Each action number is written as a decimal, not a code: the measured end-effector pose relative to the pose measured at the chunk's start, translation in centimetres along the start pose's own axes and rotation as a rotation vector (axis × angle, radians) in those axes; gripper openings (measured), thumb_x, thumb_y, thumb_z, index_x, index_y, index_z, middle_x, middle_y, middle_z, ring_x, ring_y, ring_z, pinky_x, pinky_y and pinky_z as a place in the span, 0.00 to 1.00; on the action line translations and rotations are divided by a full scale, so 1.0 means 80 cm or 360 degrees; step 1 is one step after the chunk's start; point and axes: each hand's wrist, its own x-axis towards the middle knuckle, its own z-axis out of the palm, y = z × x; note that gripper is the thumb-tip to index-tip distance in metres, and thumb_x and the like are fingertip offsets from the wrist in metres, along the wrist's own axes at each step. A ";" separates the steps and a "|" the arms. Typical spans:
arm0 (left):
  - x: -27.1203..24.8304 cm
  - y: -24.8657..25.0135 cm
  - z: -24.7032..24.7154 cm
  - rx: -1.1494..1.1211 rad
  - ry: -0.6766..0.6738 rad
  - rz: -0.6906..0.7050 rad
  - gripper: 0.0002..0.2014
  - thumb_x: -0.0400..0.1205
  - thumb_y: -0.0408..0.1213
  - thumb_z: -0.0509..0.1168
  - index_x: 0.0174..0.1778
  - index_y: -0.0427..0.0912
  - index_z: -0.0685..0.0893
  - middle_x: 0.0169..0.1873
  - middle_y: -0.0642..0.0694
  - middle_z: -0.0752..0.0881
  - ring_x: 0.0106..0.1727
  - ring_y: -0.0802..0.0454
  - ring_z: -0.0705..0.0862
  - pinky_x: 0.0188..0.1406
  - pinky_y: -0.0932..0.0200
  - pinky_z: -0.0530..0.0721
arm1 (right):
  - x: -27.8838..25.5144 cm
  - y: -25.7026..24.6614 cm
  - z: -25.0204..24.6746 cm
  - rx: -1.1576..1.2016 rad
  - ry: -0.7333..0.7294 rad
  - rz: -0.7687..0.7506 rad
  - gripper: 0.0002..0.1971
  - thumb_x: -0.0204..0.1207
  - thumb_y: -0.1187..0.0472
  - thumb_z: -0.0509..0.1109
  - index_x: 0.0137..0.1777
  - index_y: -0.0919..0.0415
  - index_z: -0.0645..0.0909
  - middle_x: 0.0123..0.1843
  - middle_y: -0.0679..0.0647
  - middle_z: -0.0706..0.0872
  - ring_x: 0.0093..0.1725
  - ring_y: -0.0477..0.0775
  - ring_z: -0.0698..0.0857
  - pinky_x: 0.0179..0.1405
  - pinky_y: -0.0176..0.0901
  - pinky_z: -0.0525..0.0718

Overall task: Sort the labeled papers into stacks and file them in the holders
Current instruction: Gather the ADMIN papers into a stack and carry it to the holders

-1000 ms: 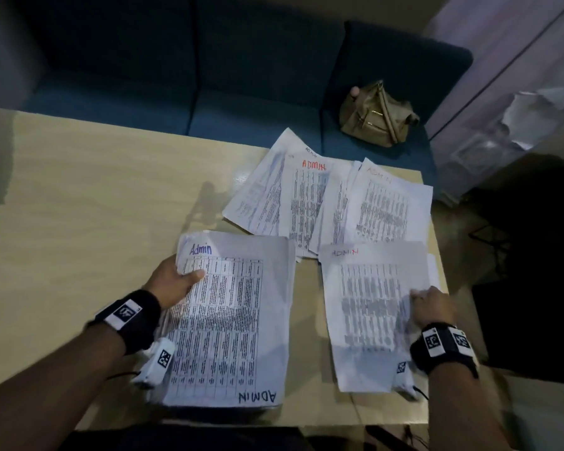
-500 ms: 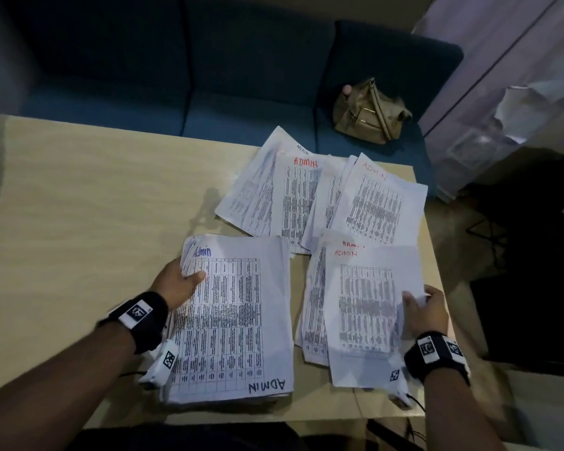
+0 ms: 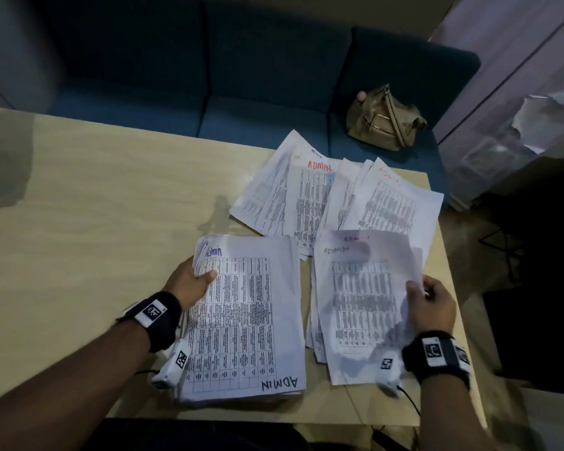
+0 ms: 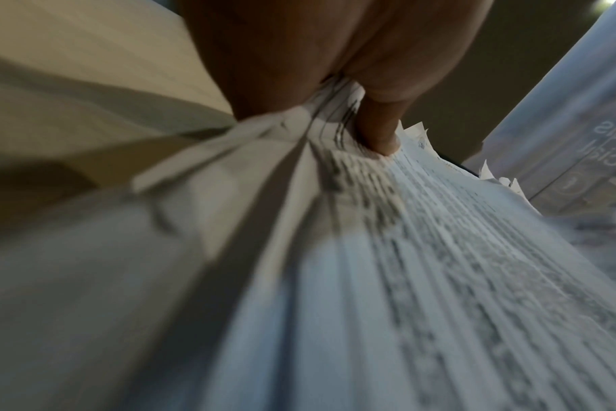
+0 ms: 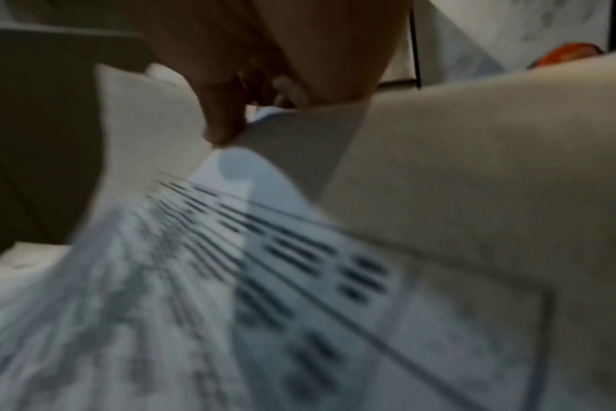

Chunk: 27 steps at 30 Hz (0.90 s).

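Most of the head view is taken up by a pale wooden table (image 3: 95, 222), with a dark blue sofa (image 3: 209, 76) running across the top of the frame and a tan handbag (image 3: 383, 120) sat on its seat at upper right. No holders can be made out anywhere, so nothing is filed yet, all the paper is just lying loose on the table. A fanned spread of labeled sheets (image 3: 323, 196) is laid out right of centre, a couple marked ADMIN in red. Below it, at lower centre, a thick stack (image 3: 241, 320) with "Admin" at its top and "ADMIN" at its bottom corner is gripped along its left edge by the left hand (image 3: 189, 281), thumb on top of the printed page and the other fingers hidden underneath; in the left wrist view the thumb (image 4: 380, 130) is seen pressed down onto the edge. To the right, a second pile (image 3: 313, 320) is partly covered by a single curling sheet (image 3: 362, 307), which is pinched at its right edge by the right hand (image 3: 432, 304), so the sheet hangs out to the left of the grip. The right wrist view is pretty blurry, but a fingertip (image 5: 225, 130) is seen on the paper edge.
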 end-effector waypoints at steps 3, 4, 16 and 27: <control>0.000 -0.004 -0.002 -0.0066 0.0010 0.0002 0.19 0.84 0.44 0.63 0.72 0.53 0.75 0.62 0.48 0.85 0.58 0.46 0.83 0.55 0.52 0.80 | -0.002 -0.041 -0.031 0.0334 0.0112 -0.0277 0.18 0.74 0.59 0.70 0.56 0.73 0.80 0.39 0.57 0.88 0.32 0.32 0.81 0.36 0.25 0.76; -0.001 -0.003 -0.002 -0.0087 0.0015 0.0003 0.19 0.84 0.44 0.63 0.72 0.53 0.75 0.62 0.49 0.84 0.58 0.46 0.83 0.56 0.51 0.81 | -0.001 -0.054 -0.036 0.0393 0.0116 -0.0342 0.18 0.75 0.60 0.69 0.55 0.77 0.80 0.32 0.45 0.87 0.27 0.26 0.79 0.32 0.17 0.72; 0.005 0.002 -0.002 -0.0235 0.0133 -0.0011 0.12 0.84 0.43 0.64 0.61 0.46 0.83 0.50 0.35 0.89 0.41 0.44 0.86 0.43 0.58 0.82 | -0.090 -0.107 0.125 0.0183 -0.0578 -0.0026 0.20 0.84 0.64 0.60 0.75 0.51 0.69 0.60 0.57 0.84 0.52 0.53 0.81 0.30 0.23 0.76; 0.008 0.000 -0.009 -0.0360 0.0005 0.0321 0.41 0.82 0.38 0.69 0.83 0.60 0.49 0.75 0.66 0.58 0.77 0.65 0.58 0.76 0.54 0.63 | -0.117 -0.075 0.177 -0.0239 -0.0934 -0.0116 0.33 0.76 0.78 0.52 0.80 0.59 0.56 0.67 0.64 0.80 0.57 0.65 0.83 0.52 0.50 0.83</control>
